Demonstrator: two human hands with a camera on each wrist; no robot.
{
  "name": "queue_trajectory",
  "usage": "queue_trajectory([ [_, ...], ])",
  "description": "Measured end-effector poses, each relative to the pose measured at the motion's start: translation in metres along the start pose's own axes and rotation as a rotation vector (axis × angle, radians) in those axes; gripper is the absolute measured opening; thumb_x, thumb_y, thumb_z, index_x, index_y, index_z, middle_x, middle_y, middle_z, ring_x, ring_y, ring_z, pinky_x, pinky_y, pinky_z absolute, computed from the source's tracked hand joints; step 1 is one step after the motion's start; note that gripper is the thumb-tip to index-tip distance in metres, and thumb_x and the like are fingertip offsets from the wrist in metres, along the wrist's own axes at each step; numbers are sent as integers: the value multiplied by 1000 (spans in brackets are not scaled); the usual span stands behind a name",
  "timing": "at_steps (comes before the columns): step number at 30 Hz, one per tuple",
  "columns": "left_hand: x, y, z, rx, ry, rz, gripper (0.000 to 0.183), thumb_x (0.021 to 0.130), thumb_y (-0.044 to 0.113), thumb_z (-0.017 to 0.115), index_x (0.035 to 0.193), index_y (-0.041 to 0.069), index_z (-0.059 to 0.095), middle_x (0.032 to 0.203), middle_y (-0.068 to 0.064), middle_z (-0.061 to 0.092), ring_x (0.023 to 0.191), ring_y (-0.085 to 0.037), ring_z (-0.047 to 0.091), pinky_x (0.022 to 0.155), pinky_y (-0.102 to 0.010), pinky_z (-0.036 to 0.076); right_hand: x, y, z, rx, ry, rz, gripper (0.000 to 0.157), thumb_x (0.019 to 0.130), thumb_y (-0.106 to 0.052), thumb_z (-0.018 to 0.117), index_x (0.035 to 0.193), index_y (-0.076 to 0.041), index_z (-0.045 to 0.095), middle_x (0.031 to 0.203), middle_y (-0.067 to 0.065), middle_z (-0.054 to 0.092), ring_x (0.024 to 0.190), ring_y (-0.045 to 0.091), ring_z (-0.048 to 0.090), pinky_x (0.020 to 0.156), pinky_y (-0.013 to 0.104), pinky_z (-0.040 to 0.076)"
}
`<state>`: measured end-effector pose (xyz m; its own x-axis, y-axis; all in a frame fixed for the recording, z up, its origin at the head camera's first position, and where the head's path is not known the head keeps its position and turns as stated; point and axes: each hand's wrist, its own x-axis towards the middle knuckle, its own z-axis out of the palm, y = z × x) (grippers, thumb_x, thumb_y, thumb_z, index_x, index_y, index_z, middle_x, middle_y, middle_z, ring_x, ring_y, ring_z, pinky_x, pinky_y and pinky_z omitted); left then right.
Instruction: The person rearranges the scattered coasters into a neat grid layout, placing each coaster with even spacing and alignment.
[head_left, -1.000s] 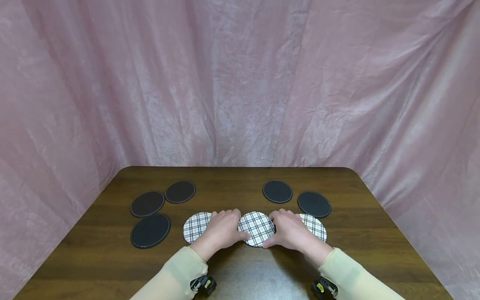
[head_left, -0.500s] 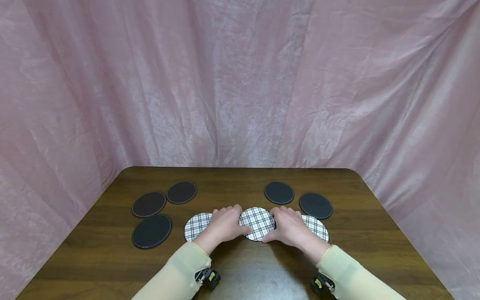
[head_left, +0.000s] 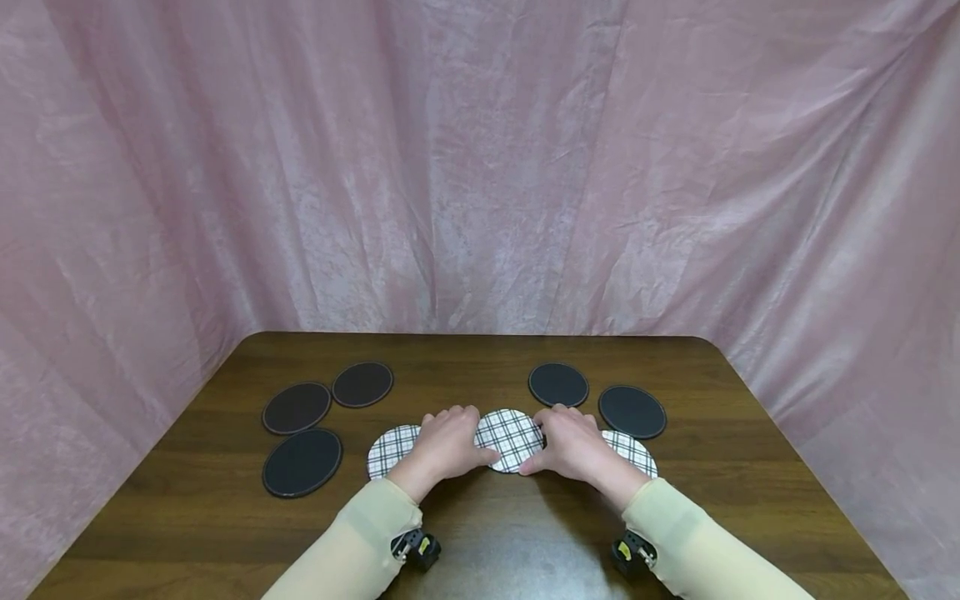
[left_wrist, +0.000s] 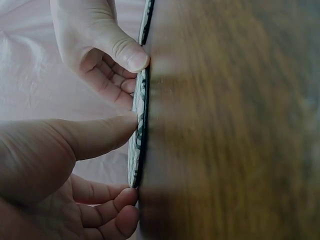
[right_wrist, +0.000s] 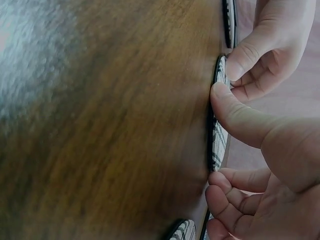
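Here the middle checked disc (head_left: 510,442) is being pinched from both sides, between the two hands on the wooden table (head_left: 187,517)! Its left side is being gripped by the left hand (head_left: 444,450), the near rim being pressed by the thumb and the far rim being met by curled fingers. The right side is being pinched in mirror fashion by the right hand (head_left: 573,446), the two thumbs being held near each other but apart. The disc is being held flat; whether the wood is being touched by its underside cannot be told.

Out on the flanks, the left checked disc (head_left: 392,450) is being partly covered by the left hand, and the right checked disc (head_left: 632,454) by the right one. Farther left, a cluster is being formed by three dark discs (head_left: 302,462); beyond the right hand, wood is being covered by two more, the far dark disc (head_left: 558,384) and the right-hand dark disc (head_left: 632,411). Both forearms are being covered by pale sleeves (head_left: 345,542), and the whole backdrop is being filled by a pink curtain (head_left: 480,167).
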<state>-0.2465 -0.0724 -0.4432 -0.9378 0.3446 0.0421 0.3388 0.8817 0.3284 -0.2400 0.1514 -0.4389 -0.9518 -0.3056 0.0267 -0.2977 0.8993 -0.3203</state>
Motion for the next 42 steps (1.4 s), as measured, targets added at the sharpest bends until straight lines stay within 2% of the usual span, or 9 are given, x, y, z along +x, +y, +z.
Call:
queue_trajectory([
  [8,-3,1,-2,22,2,6,54,88,46,94,111,2,72,98,-11,70,93,-30,67,86,-52,47,-2,-2,-1,-32,-4,-16,81,71,-49,104,130,-1,75,114,9,72,111,32,66,96,56,48],
  [15,-2,3,-1,59,22,33,55,88,46,94,112,2,72,95,-10,69,91,-30,68,84,-50,46,-5,-4,-4,-71,15,-32,78,71,-47,104,127,-1,77,112,10,72,108,33,66,92,54,48],
  [22,-2,2,-1,42,14,27,54,88,46,94,111,3,71,96,-9,69,92,-30,68,85,-52,47,-4,-5,-3,-64,-2,-29,78,74,-48,103,130,-1,76,119,13,74,117,36,66,97,57,49],
  [30,2,1,-1,32,3,25,56,88,47,94,112,3,70,100,-12,71,95,-31,68,89,-54,48,-6,-4,-6,-63,-10,-10,80,75,-48,102,133,-1,75,123,16,73,119,38,66,99,58,49],
  [35,1,1,0,25,-10,14,55,88,46,95,112,3,70,101,-11,70,96,-31,68,90,-56,49,-6,-2,-5,-42,-8,-16,77,74,-47,103,131,-2,76,117,12,74,115,37,67,96,59,50],
  [42,-2,-3,-2,-24,-17,2,59,89,46,93,117,0,70,104,-13,71,100,-35,69,93,-61,51,-7,-1,-12,13,27,-52,62,76,-42,102,120,-6,78,97,3,71,95,25,65,89,56,50],
])
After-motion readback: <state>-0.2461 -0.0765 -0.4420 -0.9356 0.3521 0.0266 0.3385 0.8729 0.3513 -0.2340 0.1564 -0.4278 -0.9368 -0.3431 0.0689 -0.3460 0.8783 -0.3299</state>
